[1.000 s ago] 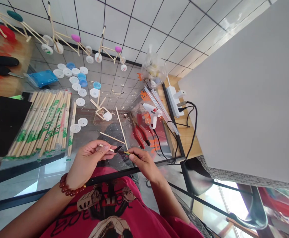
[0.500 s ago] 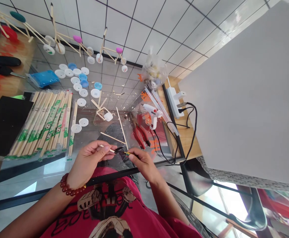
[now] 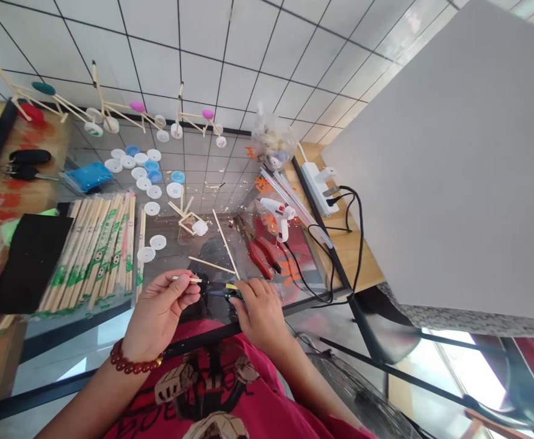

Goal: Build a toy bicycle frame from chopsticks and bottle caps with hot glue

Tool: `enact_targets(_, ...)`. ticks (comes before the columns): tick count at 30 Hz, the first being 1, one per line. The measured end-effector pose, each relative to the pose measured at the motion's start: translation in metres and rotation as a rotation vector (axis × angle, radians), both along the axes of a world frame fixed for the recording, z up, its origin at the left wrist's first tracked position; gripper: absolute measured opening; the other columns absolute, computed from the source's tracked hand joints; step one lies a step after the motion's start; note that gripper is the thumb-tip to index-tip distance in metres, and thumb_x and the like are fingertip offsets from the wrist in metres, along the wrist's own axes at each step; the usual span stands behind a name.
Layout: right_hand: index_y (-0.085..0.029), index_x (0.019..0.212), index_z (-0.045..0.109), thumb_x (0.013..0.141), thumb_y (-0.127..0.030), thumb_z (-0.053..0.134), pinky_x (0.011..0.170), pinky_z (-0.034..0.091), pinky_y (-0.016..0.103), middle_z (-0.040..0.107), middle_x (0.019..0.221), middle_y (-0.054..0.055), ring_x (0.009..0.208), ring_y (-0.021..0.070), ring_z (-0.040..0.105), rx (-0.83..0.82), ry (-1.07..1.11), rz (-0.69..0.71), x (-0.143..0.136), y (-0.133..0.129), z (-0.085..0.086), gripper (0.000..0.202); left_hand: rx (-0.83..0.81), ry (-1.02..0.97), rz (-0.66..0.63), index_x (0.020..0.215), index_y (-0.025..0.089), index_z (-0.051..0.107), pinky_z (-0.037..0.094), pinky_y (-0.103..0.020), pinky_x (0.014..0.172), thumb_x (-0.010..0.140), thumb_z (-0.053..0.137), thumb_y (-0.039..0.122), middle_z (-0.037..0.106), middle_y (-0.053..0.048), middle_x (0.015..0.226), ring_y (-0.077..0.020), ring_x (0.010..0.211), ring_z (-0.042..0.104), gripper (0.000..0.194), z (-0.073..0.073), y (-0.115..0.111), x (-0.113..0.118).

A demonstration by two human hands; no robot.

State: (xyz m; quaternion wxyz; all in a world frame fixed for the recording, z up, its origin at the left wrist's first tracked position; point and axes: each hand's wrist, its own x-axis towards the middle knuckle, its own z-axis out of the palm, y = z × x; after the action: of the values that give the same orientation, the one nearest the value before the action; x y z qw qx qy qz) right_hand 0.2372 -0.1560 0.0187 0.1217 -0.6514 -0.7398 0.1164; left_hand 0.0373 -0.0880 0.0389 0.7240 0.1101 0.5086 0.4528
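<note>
My left hand pinches a short wooden stick between thumb and fingertips, its end pointing toward the right hand. My right hand is closed around what look like small scissors, with dark blades and yellow and green near the grip. The blades face left, a little apart from the stick; my fingers hide most of the handle. Just beyond the hands, two thin sticks lie on the glass tabletop. Farther up is a partly built stick frame with a white cap on it.
Red-handled pliers and a white glue gun lie to the right, near a power strip. Bagged chopsticks and black sheet are at left. Bottle caps lie scattered; stick models stand along the back.
The hands have moved apart slightly, and more of the scissors shows between them. The left hand has shifted left with the stick. The whole view has tilted, so the table sits lower.
</note>
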Motion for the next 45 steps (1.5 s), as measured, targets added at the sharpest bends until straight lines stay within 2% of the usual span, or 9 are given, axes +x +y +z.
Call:
enact_targets(5, -0.019, 0.115, 0.065, 0.097, -0.031, 0.055, 0.079, 0.041, 0.038, 0.064, 0.103, 0.01, 0.093, 0.0257, 0.055, 0.067, -0.003, 0.012, -0.009, 0.023, 0.006, 0.024, 0.053, -0.009, 0.005, 0.068, 0.017, 0.077, 0.057, -0.018, 0.053, 0.042, 0.098, 0.032, 0.074, -0.002, 0.066, -0.0104, 0.056, 0.066, 0.036, 0.0, -0.001, 0.005)
enact_targets(13, -0.019, 0.107, 0.068, 0.087, -0.039, 0.071, 0.084, 0.044, 0.04, 0.066, 0.098, 0.008, 0.095, 0.0256, 0.057, 0.072, 0.083, 0.263, -0.06, 0.039, -0.002, 0.029, 0.263, 0.075, 0.149, 0.073, 0.019, 0.079, 0.056, -0.019, 0.056, 0.051, 0.095, 0.029, 0.073, -0.002, 0.066, -0.0101, 0.057, 0.064, 0.029, 0.0, -0.006, 0.002)
enact_targets(15, -0.02, 0.112, 0.068, 0.086, -0.04, 0.072, 0.086, 0.045, 0.04, 0.068, 0.097, 0.008, 0.094, 0.0237, 0.059, 0.065, 0.301, 0.217, -0.061, 0.041, 0.0, 0.033, 0.326, 0.115, 0.172, 0.075, 0.021, 0.079, 0.056, -0.021, 0.057, 0.055, 0.094, 0.029, 0.073, -0.002, 0.067, -0.0108, 0.058, 0.065, 0.026, 0.001, -0.009, 0.0)
enact_targets(20, -0.022, 0.109, 0.069, 0.087, -0.047, 0.07, 0.071, 0.048, 0.028, 0.065, 0.079, 0.0, 0.072, 0.0139, 0.058, -0.15, 1.173, -0.008, -0.052, 0.045, 0.019, 0.033, 0.567, 0.31, 0.167, 0.077, 0.025, 0.08, 0.057, -0.026, 0.064, 0.066, 0.087, 0.025, 0.073, -0.001, 0.082, -0.0133, 0.066, 0.065, 0.014, 0.002, -0.016, -0.003)
enact_targets(22, -0.022, 0.104, 0.071, 0.083, -0.049, 0.074, 0.07, 0.048, 0.027, 0.064, 0.077, -0.001, 0.07, 0.0129, 0.056, -0.201, 1.326, -0.059, -0.051, 0.046, 0.028, 0.034, 0.647, 0.424, 0.147, 0.076, 0.026, 0.079, 0.057, -0.026, 0.066, 0.07, 0.084, 0.024, 0.073, -0.002, 0.086, -0.0154, 0.072, 0.066, 0.008, 0.001, -0.019, -0.003)
enact_targets(27, -0.021, 0.094, 0.074, 0.079, -0.039, 0.078, 0.068, 0.047, 0.025, 0.063, 0.074, -0.001, 0.069, 0.0115, 0.055, -0.116, 1.332, -0.118, -0.054, 0.045, 0.04, 0.023, 0.778, 0.645, 0.099, 0.08, 0.029, 0.08, 0.055, -0.026, 0.07, 0.075, 0.08, 0.018, 0.073, -0.002, 0.089, -0.0172, 0.081, 0.066, 0.013, 0.004, -0.025, -0.004)
enact_targets(34, -0.021, 0.086, 0.076, 0.083, -0.038, 0.075, 0.069, 0.05, 0.025, 0.068, 0.077, 0.001, 0.07, 0.0124, 0.059, -0.067, 1.31, -0.142, -0.055, 0.046, 0.039, 0.017, 0.873, 0.752, 0.065, 0.085, 0.033, 0.082, 0.053, -0.024, 0.063, 0.074, 0.08, 0.011, 0.073, -0.001, 0.089, -0.016, 0.077, 0.066, 0.025, 0.007, -0.031, -0.006)
enact_targets(42, -0.024, 0.096, 0.078, 0.088, -0.042, 0.07, 0.071, 0.052, 0.027, 0.069, 0.076, 0.001, 0.069, 0.0129, 0.063, -0.12, 1.392, -0.089, -0.05, 0.045, 0.03, 0.022, 0.636, 0.284, 0.09, 0.08, 0.028, 0.081, 0.057, -0.025, 0.06, 0.07, 0.085, 0.022, 0.07, 0.0, 0.077, -0.0125, 0.061, 0.066, 0.012, 0.012, -0.02, 0.0)
enact_targets(45, -0.025, 0.101, 0.078, 0.089, -0.045, 0.069, 0.071, 0.054, 0.029, 0.069, 0.075, 0.001, 0.069, 0.0137, 0.064, -0.153, 1.424, -0.083, -0.049, 0.045, 0.026, 0.025, 0.559, 0.239, 0.108, 0.08, 0.025, 0.081, 0.057, -0.024, 0.06, 0.068, 0.087, 0.023, 0.071, 0.0, 0.076, -0.012, 0.06, 0.066, 0.014, 0.014, -0.018, 0.002)
